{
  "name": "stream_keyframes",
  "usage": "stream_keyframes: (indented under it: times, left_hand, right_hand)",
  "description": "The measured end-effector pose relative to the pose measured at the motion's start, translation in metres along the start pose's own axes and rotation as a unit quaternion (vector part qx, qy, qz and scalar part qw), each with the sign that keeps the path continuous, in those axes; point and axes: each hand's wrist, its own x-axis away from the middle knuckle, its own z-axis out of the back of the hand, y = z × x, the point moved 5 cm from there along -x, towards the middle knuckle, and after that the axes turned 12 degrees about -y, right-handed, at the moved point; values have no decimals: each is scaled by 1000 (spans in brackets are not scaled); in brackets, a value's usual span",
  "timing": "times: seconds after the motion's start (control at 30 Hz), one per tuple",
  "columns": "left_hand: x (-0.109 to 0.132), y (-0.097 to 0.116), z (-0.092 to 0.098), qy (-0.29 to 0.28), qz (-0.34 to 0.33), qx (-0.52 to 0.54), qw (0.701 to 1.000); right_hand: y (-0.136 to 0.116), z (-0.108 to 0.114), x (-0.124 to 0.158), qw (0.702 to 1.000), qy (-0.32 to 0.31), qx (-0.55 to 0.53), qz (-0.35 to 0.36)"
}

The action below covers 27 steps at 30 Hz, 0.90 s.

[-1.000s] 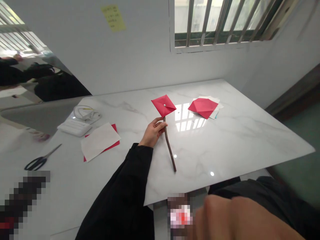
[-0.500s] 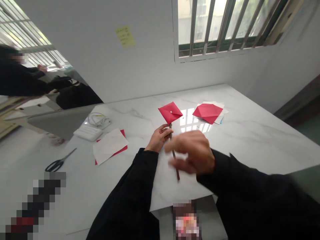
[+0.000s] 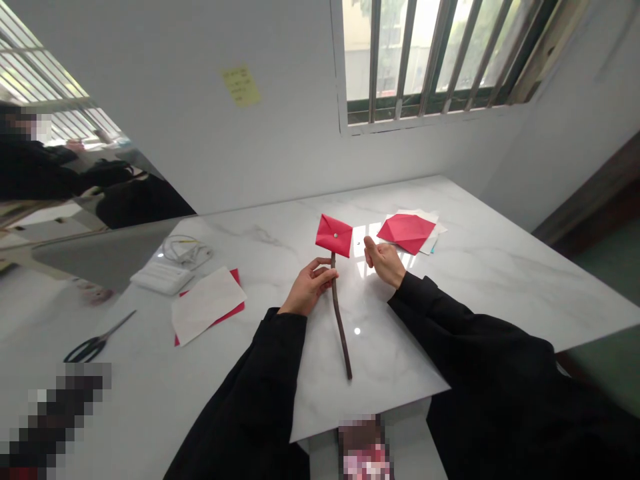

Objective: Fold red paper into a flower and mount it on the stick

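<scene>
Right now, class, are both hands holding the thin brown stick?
No: only the left hand grips the stick; the right hand is apart from it.

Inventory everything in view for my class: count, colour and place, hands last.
table: one, white marbled, middle
stick: one, brown, centre
pinwheel: one, red, stick's top
folded paper: one, red, table's right rear
pale sheets: count unclear, whitish, under folded paper
white sheet: one, white, table's left
red paper: count unclear, red, under white sheet
device: one, white, table's left rear
cable: one tangle, white, behind device
scissors: one pair, black handles, far left
note: one, yellow, on wall
window bars: several, grey, upper right and upper left
person: one, dark clothing, background left
blurred patches: two, mostly dark, lower left, bottom centre
sleeves: two, black, forearms
left hand: one, bare, gripping stick near top
right hand: one, bare, right of pinwheel; grip unclear
</scene>
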Motion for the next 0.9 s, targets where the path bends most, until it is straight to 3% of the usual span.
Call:
stream_keyframes:
  times: [0.2, 0.3, 0.4, 0.5, 0.6, 0.73, 0.8, 0.9]
  left_hand:
    - [1, 1, -2, 2, 3, 1, 1000]
    - [1, 2, -4, -1, 7, -4, 1000]
    - [2, 3, -4, 3, 6, -4, 1000]
    - [2, 2, -4, 8, 3, 1, 1000]
    - [1, 1, -2, 19, -3, 14, 1000]
    - [1, -1, 1, 38, -15, 43, 998]
    - [0, -1, 3, 50, -28, 66, 996]
    - [-1, -2, 6, 69, -42, 101, 992]
  right_hand:
    - [3, 7, -1, 999, 49, -15, 3]
    - [5, 7, -3, 998, 38, -43, -9]
    - [9, -4, -4, 989, -48, -124, -64]
    - [7, -24, -2, 953, -180, -228, -85]
    - [4, -30, -2, 933, -210, -285, -63]
    - [8, -24, -4, 954, -176, -235, -63]
    - [5, -29, -1, 952, -239, -186, -55]
    - [-6, -46, 13, 911, -381, -150, -36]
